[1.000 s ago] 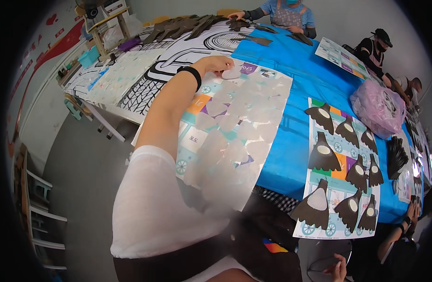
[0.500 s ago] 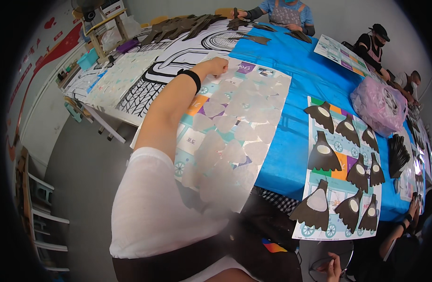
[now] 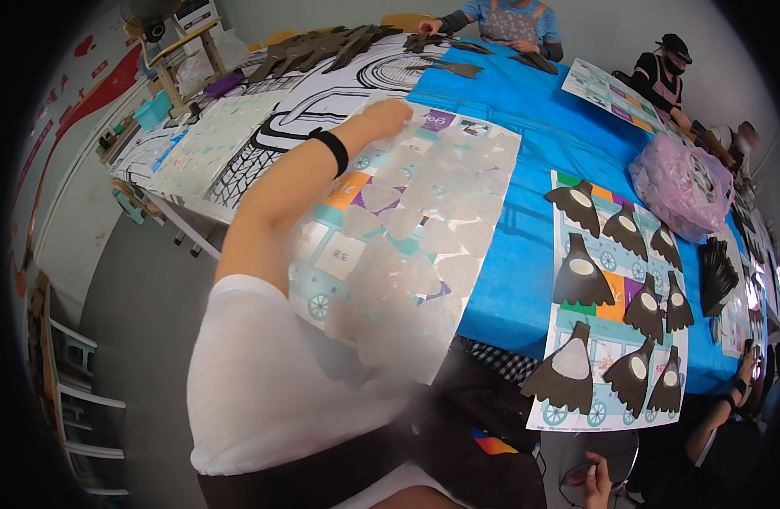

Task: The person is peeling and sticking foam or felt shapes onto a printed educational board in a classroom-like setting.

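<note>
My left hand [image 3: 392, 117], with a black band on its wrist, reaches over the far left edge of a printed sheet [image 3: 343, 252]. Its fingers are curled closed and blurred; what they hold, if anything, is hidden. Many thin, pale grey rounded pieces [image 3: 381, 297] lie overlapping on that sheet. Low in the view, past the table edge, my right hand [image 3: 593, 480] hangs with its fingers loosely bent and apart, holding nothing visible. To the right, a second printed sheet [image 3: 538, 416] bears several dark brown fan-shaped pieces [image 3: 583, 280] with pale oval patches.
Blue cloth [image 3: 508, 288] covers much of the table. A pink plastic bag [image 3: 682, 187] and a dark bundle [image 3: 717, 276] sit at the right. Dark pieces [image 3: 313, 53] are heaped at the far end. Several people [image 3: 521, 25] work around the table; white chairs [image 3: 89, 420] stand at left.
My left forearm and elbow have shifted slightly left, while the left hand stays by the sheet's far edge. At the far side, a person's hands have come lower to the table.
</note>
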### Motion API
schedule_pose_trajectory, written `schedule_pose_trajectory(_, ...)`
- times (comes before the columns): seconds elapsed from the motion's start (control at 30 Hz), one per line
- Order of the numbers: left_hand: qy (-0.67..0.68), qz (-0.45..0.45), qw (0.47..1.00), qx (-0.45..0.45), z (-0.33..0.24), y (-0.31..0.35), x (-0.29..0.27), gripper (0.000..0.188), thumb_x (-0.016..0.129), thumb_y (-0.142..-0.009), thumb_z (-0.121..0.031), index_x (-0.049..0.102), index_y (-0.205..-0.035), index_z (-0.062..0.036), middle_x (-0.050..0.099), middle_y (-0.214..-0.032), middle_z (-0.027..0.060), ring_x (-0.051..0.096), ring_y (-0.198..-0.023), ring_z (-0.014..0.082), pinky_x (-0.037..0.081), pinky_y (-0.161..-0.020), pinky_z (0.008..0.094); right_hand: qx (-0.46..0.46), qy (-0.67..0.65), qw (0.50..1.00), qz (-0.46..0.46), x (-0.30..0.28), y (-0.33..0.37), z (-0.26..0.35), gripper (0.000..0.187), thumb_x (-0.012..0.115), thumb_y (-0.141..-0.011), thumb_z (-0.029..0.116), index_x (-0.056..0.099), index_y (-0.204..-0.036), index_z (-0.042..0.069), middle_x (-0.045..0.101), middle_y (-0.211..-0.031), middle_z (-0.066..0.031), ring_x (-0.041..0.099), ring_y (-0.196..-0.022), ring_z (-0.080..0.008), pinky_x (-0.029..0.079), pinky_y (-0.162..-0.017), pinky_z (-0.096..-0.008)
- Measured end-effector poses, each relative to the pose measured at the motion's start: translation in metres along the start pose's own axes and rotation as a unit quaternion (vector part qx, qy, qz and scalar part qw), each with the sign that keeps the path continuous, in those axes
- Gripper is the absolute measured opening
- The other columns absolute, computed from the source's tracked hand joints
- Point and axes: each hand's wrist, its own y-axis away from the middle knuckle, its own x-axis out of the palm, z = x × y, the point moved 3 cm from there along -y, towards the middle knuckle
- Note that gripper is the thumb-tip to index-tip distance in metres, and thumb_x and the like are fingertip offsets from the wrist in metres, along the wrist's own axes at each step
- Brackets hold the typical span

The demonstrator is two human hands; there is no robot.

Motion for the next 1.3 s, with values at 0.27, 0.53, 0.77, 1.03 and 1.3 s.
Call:
schedule_pose_trajectory(0.27, -0.114, 0.298, 0.938, 0.137, -0.001, 0.030, -0.009, 0.048, 0.054, -0.092, -0.010, 0.057, -0.141, -0.0094, 0.069, -0.121, 0.0185, 0.063, -0.113, 0.0392, 0.049, -0.097, 0.0463, -0.030, 0.017, 0.997, 0.075, 0.033, -0.025, -0.014, 0.042, 0.055, -0.105, 0.036, 0.062, -0.125, 0.000, 0.064, -0.084, -0.0048, 0.058, -0.081, -0.0147, 0.045, -0.074, -0.0287)
schedule_pose_trajectory(0.53, 0.126, 0.063, 0.987, 0.080, -0.059, 0.206, -0.145, 0.025, 0.054, -0.098, -0.018, 0.071, -0.112, -0.0067, 0.073, -0.091, 0.0147, 0.070, -0.084, 0.0313, 0.053, -0.077, 0.0410, -0.061, -0.222, 0.954, 0.191, 0.087, -0.060, -0.020, 0.054, 0.050, -0.105, 0.044, 0.051, -0.141, 0.005, 0.065, -0.100, -0.0107, 0.058, -0.090, -0.0170, 0.045, -0.079, -0.0310)
schedule_pose_trajectory(0.77, 0.487, 0.359, 0.756, -0.249, -0.063, 0.435, -0.114, 0.052, 0.044, -0.108, -0.040, 0.069, -0.094, 0.0039, 0.074, -0.082, 0.0152, 0.074, -0.073, 0.0223, 0.060, -0.062, 0.0317, -0.116, -0.522, 0.844, 0.024, 0.079, -0.097, -0.039, 0.061, 0.046, -0.101, 0.040, 0.045, -0.143, -0.004, 0.053, -0.142, -0.0171, 0.050, -0.132, -0.0316, 0.041, -0.107, -0.0488)
schedule_pose_trajectory(1.03, 0.820, -0.089, 0.501, -0.263, -0.135, 0.422, -0.034, 0.045, 0.047, -0.107, -0.036, 0.047, -0.126, 0.0056, 0.071, -0.103, 0.0222, 0.075, -0.072, 0.0275, 0.062, -0.059, 0.0314, -0.082, -0.516, 0.852, -0.025, 0.083, -0.095, -0.013, 0.036, 0.059, -0.089, 0.022, 0.058, -0.114, -0.003, 0.069, -0.082, -0.0160, 0.065, -0.056, -0.0302, 0.056, -0.050, -0.0347)
schedule_pose_trajectory(1.3, 0.783, -0.270, 0.463, -0.316, -0.165, 0.396, -0.009, 0.022, 0.056, -0.102, -0.008, 0.054, -0.117, 0.0081, 0.072, -0.096, 0.0139, 0.070, -0.057, 0.0146, 0.061, -0.051, 0.0177, -0.102, -0.483, 0.869, 0.041, 0.086, -0.097, 0.009, 0.042, 0.057, -0.088, 0.019, 0.057, -0.111, -0.015, 0.069, -0.074, -0.0227, 0.066, -0.052, -0.0313, 0.058, -0.046, -0.0343)
